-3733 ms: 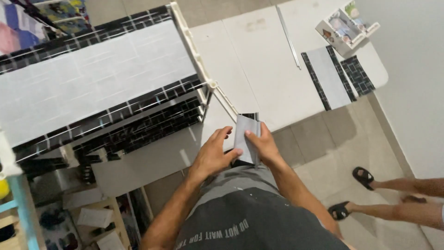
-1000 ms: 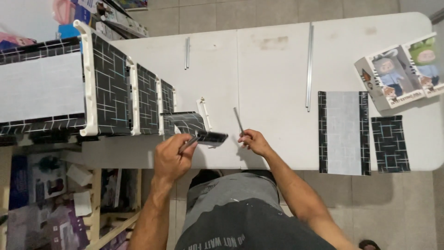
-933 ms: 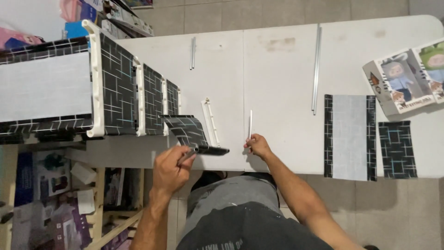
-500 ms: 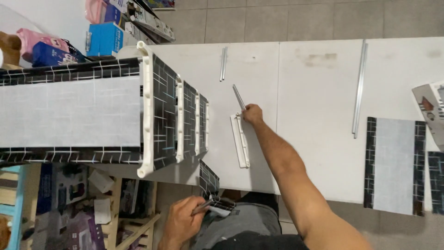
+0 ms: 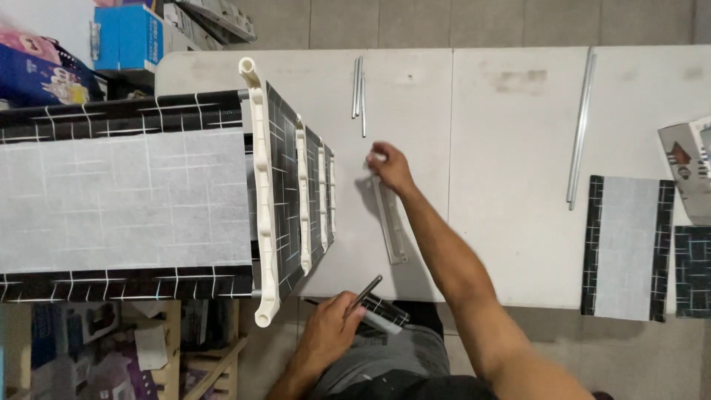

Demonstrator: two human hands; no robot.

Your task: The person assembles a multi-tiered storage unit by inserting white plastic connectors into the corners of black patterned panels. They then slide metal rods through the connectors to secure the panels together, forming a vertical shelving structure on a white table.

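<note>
- Fabric shelf unit (image 5: 126, 200): lies on its side at the left, its cream plastic frame rail (image 5: 261, 192) facing the table (image 5: 503, 170), so the open end is within reach.
- Left hand (image 5: 329, 333): held low at the table's near edge, close to the body; fingers curled and pinching 1 thin metal rod (image 5: 368, 290) together with a folded black-checked fabric piece (image 5: 381, 312).
- 3 short metal rods (image 5: 358, 87): laid parallel at the far side, apart from the hands.
- Right hand (image 5: 390, 167): arm stretched forward across the table, fingers bent down onto the far end of a white plastic rail (image 5: 390, 222) lying flat.
- Long metal tube (image 5: 580, 126) and black-and-grey fabric panel (image 5: 626, 248): set aside at the right.
</note>
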